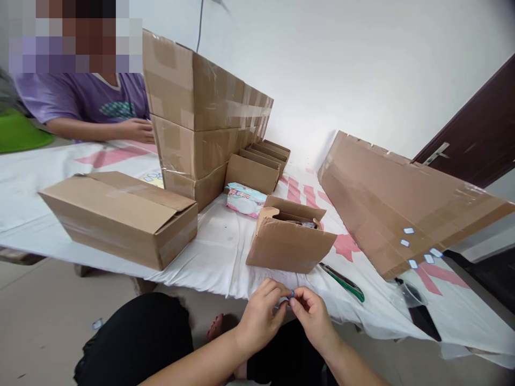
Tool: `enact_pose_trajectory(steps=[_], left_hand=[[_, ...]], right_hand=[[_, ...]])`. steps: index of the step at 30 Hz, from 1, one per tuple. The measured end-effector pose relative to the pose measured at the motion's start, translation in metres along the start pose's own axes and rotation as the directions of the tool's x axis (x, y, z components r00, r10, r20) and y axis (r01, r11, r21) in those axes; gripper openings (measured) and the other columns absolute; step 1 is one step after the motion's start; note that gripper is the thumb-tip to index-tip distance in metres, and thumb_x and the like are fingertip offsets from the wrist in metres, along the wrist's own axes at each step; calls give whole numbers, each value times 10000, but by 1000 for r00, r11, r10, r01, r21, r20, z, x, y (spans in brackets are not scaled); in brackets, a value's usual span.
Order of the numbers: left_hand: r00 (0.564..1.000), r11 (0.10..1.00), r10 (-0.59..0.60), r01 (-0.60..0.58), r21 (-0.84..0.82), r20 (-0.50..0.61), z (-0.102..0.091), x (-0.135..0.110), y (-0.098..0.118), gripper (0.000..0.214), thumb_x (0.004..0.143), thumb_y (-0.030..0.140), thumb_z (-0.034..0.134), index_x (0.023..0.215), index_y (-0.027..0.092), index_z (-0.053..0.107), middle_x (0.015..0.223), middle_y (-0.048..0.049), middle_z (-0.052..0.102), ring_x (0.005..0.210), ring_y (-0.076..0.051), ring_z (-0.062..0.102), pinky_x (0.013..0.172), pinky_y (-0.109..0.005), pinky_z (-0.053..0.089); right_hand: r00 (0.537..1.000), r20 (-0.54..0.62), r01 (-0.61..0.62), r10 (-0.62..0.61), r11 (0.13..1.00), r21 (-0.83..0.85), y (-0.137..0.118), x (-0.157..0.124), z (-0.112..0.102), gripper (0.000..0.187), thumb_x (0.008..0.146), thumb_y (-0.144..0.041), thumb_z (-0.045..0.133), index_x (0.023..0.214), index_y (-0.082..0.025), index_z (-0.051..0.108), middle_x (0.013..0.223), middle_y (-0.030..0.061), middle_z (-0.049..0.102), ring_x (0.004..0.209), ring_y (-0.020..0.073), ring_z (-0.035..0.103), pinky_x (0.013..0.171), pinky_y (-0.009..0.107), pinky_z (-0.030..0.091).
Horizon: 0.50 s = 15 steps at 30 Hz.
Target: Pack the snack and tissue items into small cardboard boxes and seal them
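Observation:
Just off the table's near edge, my left hand [263,313] and my right hand [311,313] meet, fingers pinched together. Between their fingertips is a small blue object [291,294], too small and covered to name. Right behind my hands stands an open cardboard box [287,246], its flaps up, with something dark partly visible inside. To the right of that box lies a green-handled utility knife [344,282] on the cloth.
A closed cardboard box [116,214] lies at left. Taped cartons [217,123] form a wall, beside a wipes-like packet [245,200] and open boxes [253,171]. A cardboard panel [402,198] with small stickers leans right, near a clear cup [412,294] and a phone-like dark slab [424,321]. Another person [96,118] sits behind the cartons.

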State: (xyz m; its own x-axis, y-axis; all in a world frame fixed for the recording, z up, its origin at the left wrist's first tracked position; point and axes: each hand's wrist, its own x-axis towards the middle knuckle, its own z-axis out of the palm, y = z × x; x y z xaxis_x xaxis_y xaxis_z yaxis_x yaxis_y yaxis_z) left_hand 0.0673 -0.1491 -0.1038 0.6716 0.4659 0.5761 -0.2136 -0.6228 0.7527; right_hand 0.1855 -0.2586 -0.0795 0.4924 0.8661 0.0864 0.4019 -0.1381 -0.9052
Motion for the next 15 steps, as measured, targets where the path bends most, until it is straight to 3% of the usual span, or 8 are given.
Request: enact_pose_trajectory(steps=[9,15], left_hand=[[999,998,-38,38,-48,-4,-4,1,2,244,803,89,548,975,221,662,878,-56,690,844,-210,592,758,-343,466],[1000,1000,12,-11,-12,23,-4,1,0,203,852,145,549,1006,217,660,901,-66,707,857,-211,600,774,-351,474]], right_hand=[[998,-19,58,-60,995,-86,7,2,1,165,863,-332,512,799,-194,575,699,2,556,636,155,509,591,265,426],[981,-33,177,-191,952,-251,4,1,-2,126,873,-243,486,788,-201,569,726,13,574,660,159,540,611,263,432]])
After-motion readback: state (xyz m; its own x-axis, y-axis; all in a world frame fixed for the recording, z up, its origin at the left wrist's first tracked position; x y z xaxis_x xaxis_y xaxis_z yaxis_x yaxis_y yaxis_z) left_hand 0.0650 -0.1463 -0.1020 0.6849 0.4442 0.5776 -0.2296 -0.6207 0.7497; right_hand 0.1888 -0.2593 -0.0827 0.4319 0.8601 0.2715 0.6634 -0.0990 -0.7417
